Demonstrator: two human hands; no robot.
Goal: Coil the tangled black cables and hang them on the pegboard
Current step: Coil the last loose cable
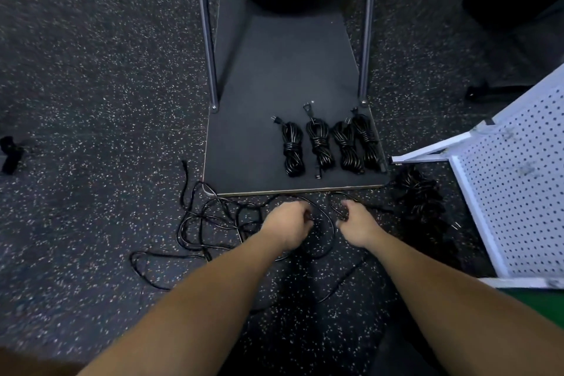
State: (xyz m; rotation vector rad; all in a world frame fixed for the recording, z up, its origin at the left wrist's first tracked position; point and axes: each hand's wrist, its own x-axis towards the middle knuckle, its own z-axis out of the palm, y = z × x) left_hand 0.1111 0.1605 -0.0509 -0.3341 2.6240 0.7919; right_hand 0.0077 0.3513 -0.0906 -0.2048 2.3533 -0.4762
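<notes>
Both hands down low: left hand and right hand each grip the loose black cable. Four coiled cables sit at twelve o'clock, pegboard at three; no readable writing.

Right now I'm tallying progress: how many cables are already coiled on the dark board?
4, side by side along the dark board's front right: coil one, coil two, coil three, coil four. The last two overlap.

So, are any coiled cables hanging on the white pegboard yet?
No: the four coiled cables lie side by side on the dark board, and the visible face of the white pegboard carries no cable.
</notes>
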